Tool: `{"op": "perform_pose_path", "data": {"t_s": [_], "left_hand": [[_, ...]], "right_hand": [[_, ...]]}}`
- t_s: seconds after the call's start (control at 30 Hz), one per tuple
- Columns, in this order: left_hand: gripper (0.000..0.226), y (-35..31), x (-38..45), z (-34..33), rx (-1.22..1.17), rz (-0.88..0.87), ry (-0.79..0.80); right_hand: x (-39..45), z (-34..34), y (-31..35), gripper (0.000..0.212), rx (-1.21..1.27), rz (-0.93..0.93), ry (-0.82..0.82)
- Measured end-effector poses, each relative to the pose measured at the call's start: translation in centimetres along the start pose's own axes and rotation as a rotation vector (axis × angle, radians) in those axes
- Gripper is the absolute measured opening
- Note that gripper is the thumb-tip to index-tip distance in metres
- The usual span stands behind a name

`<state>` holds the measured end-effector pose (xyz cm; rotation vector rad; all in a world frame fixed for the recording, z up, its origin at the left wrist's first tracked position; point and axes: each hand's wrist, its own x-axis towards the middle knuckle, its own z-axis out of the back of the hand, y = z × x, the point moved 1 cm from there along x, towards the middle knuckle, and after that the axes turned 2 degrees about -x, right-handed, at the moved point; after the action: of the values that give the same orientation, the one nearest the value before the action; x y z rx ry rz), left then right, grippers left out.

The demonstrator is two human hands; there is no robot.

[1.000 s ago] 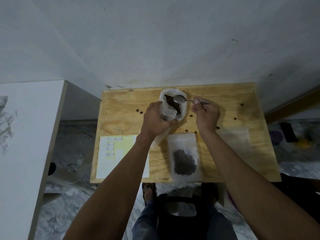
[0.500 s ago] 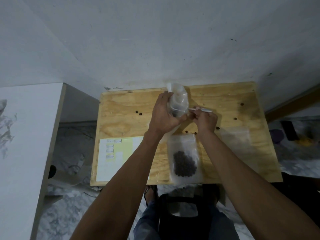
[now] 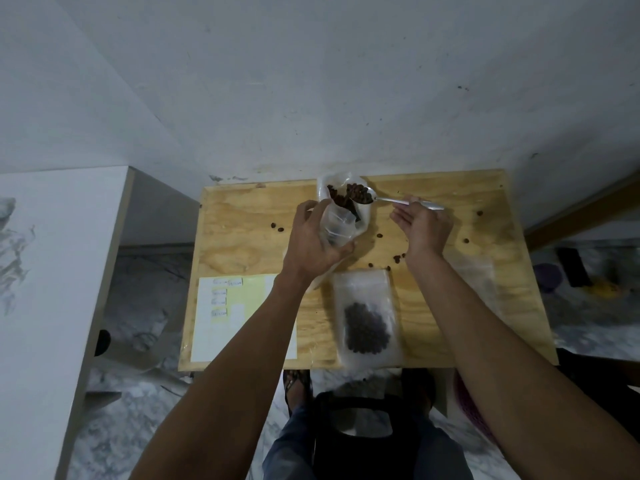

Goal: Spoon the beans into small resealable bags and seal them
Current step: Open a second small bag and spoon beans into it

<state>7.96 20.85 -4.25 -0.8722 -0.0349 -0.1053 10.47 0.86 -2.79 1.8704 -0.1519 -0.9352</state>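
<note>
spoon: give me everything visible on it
The spoon looks like thin silver metal, lying roughly level over the far side of the table. Its bowl is loaded with dark beans at the mouth of the clear bag. The right hand pinches the handle, whose tip juts out to the right.
</note>
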Motion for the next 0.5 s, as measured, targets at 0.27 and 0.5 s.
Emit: {"op": "perform_pose_path", "data": {"t_s": [0.27,0.5], "left_hand": [[0.097,-1.5,-0.5,0.1,0.05,-0.009,-0.106],[0.101,-1.2,-0.7,-0.3,0.093,-0.016,-0.112]], "right_hand": [[-1.7,-0.1,1.5,0.013,-0.177,0.151,0.157],[-3.5,0.1,0.7,0.014,-0.464,0.437,0.385]]}}
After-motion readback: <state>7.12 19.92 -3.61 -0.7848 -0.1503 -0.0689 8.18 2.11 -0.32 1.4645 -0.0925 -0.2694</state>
